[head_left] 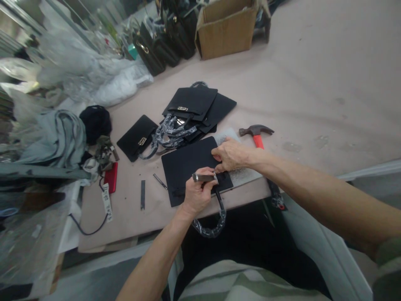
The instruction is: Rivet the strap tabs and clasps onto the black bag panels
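A flat black bag panel lies at the table's front edge, partly on a pale slab. My left hand is closed around a short bar-shaped metal tool, held over the panel's right part. Touching the panel beside it, my right hand has its thumb and fingers pinched together near the tool's end; whatever is between them is hidden. From the panel a plastic-wrapped bag handle hangs over the edge toward my lap. Beyond my right hand lies a claw hammer with a red grip.
Black bag panels with gold clasps and wrapped handles are piled behind; another panel lies left. A dark strip, a small metal rod and a red object lie left. Finished-looking bags and a cardboard box stand at the back.
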Motion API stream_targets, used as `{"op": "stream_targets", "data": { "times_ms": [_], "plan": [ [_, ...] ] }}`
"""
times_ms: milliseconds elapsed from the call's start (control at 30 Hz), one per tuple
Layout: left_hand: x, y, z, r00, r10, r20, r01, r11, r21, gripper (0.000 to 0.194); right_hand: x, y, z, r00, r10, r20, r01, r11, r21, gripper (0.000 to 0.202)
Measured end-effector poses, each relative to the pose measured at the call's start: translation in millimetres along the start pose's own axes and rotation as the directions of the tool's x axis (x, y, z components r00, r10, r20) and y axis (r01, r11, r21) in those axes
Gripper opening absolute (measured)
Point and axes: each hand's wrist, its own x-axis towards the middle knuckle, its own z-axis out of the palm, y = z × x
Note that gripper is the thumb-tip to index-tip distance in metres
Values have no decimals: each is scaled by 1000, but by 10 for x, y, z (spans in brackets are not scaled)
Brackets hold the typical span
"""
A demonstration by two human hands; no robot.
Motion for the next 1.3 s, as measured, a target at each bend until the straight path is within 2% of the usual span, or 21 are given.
{"op": "stream_targets", "data": {
  "times_ms": [167, 333, 400, 500, 567, 700, 800, 900, 1033, 1133, 1200, 1300],
  "plan": [
    [-16, -27, 40, 999, 46, 14, -46, 998, 29, 10, -28, 60, 123, 991, -10, -130, 19, 997, 69, 29],
    [29, -24, 26, 998, -59, 37, 61, 997, -56, 13, -176, 128, 300, 950, 26, -310, 67, 956, 285, 9],
    [41, -9, 20, 997, -70, 39, 73, 995, -72, 13, -311, 108, 395, 894, 108, -435, 65, 929, 364, 7],
    [44, 8, 17, 999, -39, 29, 40, 997, -59, 12, -578, -16, 543, 774, 193, -603, 30, 940, 340, 12],
    [39, 11, 24, 999, -36, 24, 37, 998, -55, 11, -759, -147, 637, 739, 180, -649, 19, 957, 288, 16],
    [15, 11, 60, 1000, -27, 5, 27, 999, -22, 10, -1028, -402, 797, 728, 171, -664, -26, 975, 222, 19],
    [-4, 23, 98, 1000, 10, -22, -9, 999, 34, 9, -1157, -500, 884, 705, 263, -658, -136, 962, 238, 18],
    [-2, 48, 128, 999, 16, -37, -14, 998, 69, 8, -1274, -502, 947, 675, 380, -633, -259, 925, 279, 18],
    [23, 78, 151, 1000, 6, -14, -4, 995, 98, 10, -1421, -400, 1027, 588, 509, -628, -414, 857, 307, 17],
    [32, 80, 162, 1000, 22, -6, -21, 996, 82, 12, -1483, -307, 1068, 533, 572, -623, -535, 798, 276, 26],
    [28, 72, 166, 1000, 26, -8, -26, 997, 74, 13, -1484, -264, 1054, 527, 630, -570, -605, 749, 268, 36],
    [16, 55, 165, 1000, 28, 0, -28, 998, 53, 14, -1434, -229, 942, 523, 755, -395, -685, 648, 333, 41]
  ]
}}
